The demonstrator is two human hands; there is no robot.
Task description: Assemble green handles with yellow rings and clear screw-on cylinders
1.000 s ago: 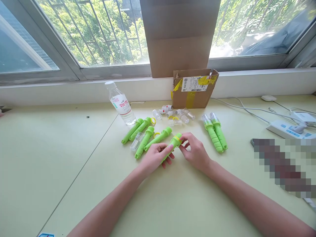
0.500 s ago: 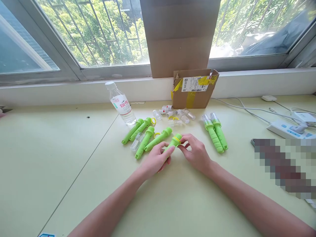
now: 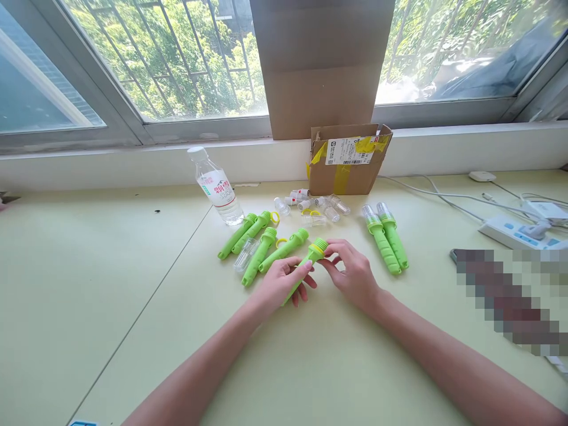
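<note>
My left hand (image 3: 284,284) has its thumb over a green plastic handle (image 3: 306,266) with a threaded end, its fingers loosely around and under it. A yellow ring (image 3: 316,249) sits around the neck below the threads. My right hand (image 3: 352,275) pinches the handle's threaded end at the ring, thumb below and index finger on the side. Left of my hands lie several more green handles (image 3: 284,251) with bare threads, beside a clear ribbed cap (image 3: 246,254) and a loose yellow ring (image 3: 281,242).
Behind are several clear caps (image 3: 328,210) and small white parts (image 3: 300,194), before an open cardboard box (image 3: 341,177). A water bottle (image 3: 217,189) stands left. Two capped green sticks (image 3: 385,242) lie right, near a power strip (image 3: 510,234), cables and a blurred-out object (image 3: 506,302).
The fingers of my left hand have loosened and spread, and more of the handle's lower end shows. My right hand stays at the threaded end.
</note>
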